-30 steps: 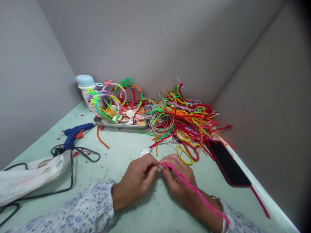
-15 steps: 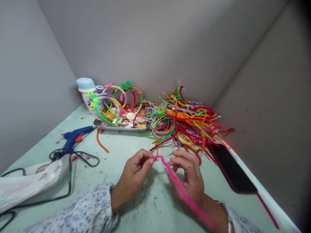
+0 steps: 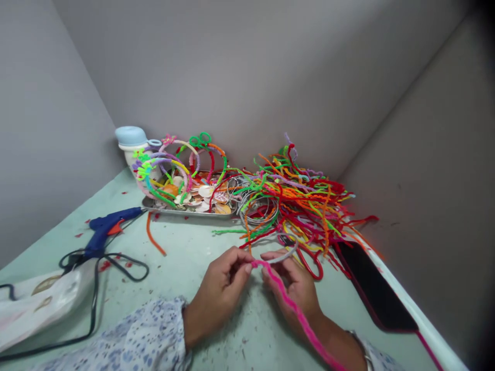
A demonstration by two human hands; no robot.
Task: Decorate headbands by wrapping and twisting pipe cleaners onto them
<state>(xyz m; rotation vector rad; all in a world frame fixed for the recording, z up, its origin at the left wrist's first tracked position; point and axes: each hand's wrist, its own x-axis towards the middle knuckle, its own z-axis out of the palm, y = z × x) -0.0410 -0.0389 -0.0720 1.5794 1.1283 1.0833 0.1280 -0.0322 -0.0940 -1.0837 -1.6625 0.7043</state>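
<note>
My left hand [image 3: 220, 293] pinches the near end of a fuzzy bright pink pipe cleaner [image 3: 292, 308] between thumb and fingertips. My right hand [image 3: 296, 286] is beside it with curled fingers, closed on the pink strand close to the left fingertips. From there the strand runs down over the right hand and wrist toward the bottom edge. A thin grey hoop [image 3: 291, 252] starts at the fingertips and arcs over the right fingers. Where the hoop meets the pink end is partly hidden by the fingers.
A heap of colourful pipe cleaners [image 3: 309, 193] lies behind my hands, with coiled grey hoops [image 3: 257, 216]. A metal tray [image 3: 189, 212] holds round patches and decorated headbands [image 3: 170, 175] near a bottle [image 3: 131, 136]. Blue glue gun [image 3: 102, 232] and plastic bag [image 3: 50, 299] are left, phone [image 3: 377, 286] right.
My right fingers have moved in toward the left fingertips and closed. The grey hoop now shows above the right hand. The view has shifted slightly.
</note>
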